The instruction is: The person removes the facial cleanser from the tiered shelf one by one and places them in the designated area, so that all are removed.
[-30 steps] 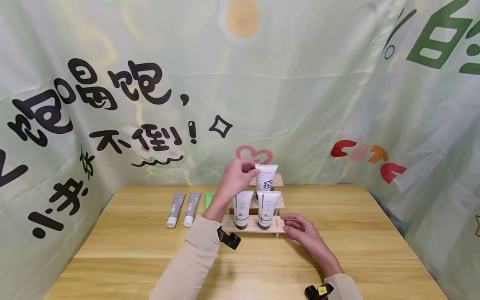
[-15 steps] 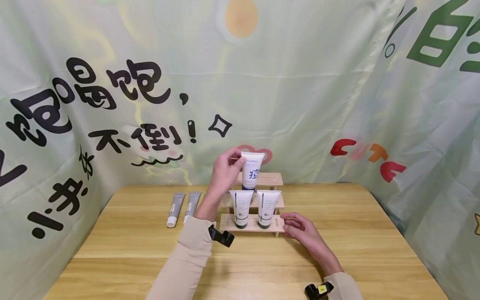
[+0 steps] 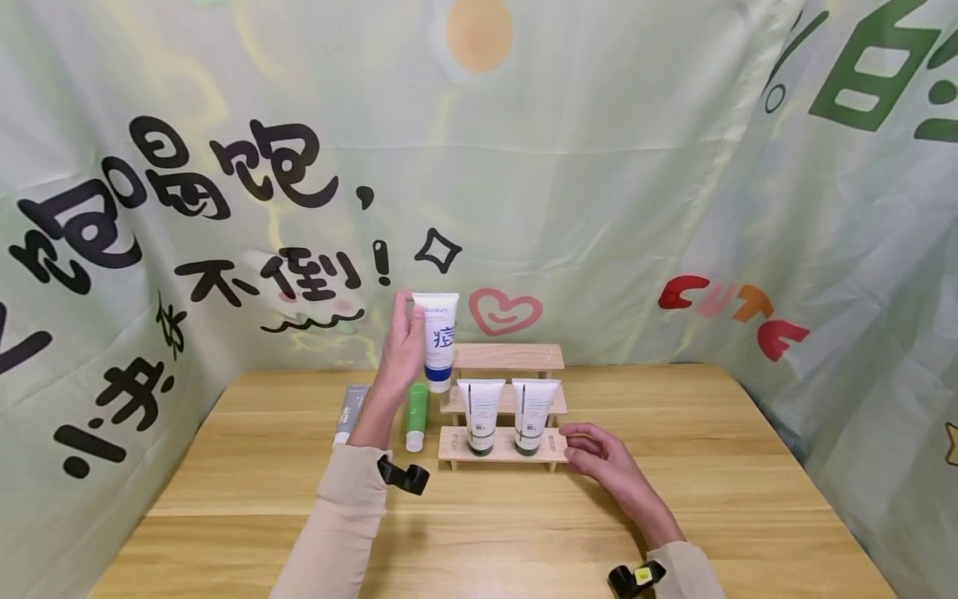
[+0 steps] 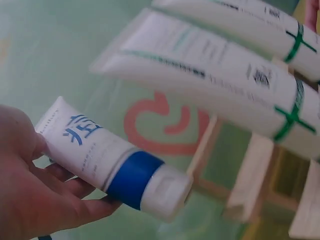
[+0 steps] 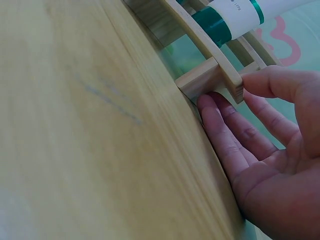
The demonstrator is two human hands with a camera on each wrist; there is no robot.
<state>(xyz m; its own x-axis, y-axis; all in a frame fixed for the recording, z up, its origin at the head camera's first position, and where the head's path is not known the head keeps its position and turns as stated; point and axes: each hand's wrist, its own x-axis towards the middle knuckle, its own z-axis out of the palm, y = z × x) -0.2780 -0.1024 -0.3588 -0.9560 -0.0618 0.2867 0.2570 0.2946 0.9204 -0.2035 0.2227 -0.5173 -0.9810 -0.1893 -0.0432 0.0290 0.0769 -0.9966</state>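
So my left hand (image 3: 402, 351) has a white squeeze tube (image 3: 440, 337) pinched between thumb and fingers, up in the air just off the left end of the wooden stand's upper steps. It's smooth plastic, flat and crimped along the top, filling out to a round white cap at the bottom with a deep blue band above it. Cap's pointing down.

My right hand (image 3: 608, 457) holds the right end of the wooden stand (image 3: 509, 356) at its bottom step, fingers bent around the corner of the board. The stand is pale, three flat steps on stubby square-edged legs.

Standing cap-down on that bottom step are a left white tube (image 3: 481, 412) and a right white tube (image 3: 534, 412), both tapering from a wide flat seam to a dark green cap.

Left of the stand a slim green tube (image 3: 417, 416) lies flat, and a matte-looking grey tube (image 3: 352, 409) lies further left, partly behind my arm. Under the stand it's a wood-grain table (image 3: 524, 524); behind it, a creased fabric curtain (image 3: 584, 208).
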